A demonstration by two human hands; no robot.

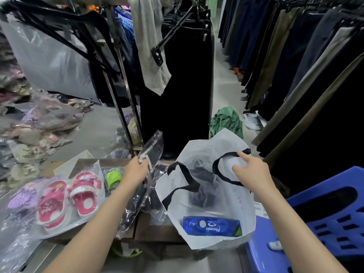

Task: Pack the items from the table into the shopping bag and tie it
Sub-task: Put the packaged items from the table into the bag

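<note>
Pink sandals (pixel 69 198): lying in clear plastic at the near left, on the table (pixel 157 231), 2 in the pack.
Green item (pixel 113 179): sitting just right of the sandals, wrapped in plastic.
Left hand (pixel 136 172): gripping a clear packet (pixel 151 150) of dark goods, lifting it above the table, beside the bag.
Shopping bag (pixel 208 194): standing open at centre, white with black handles, holding dark items.
Right hand (pixel 250 172): pinching the bag's far handle (pixel 226 154), holding the mouth wide.
Blue crate (pixel 325 217): sitting at the near right.
</note>
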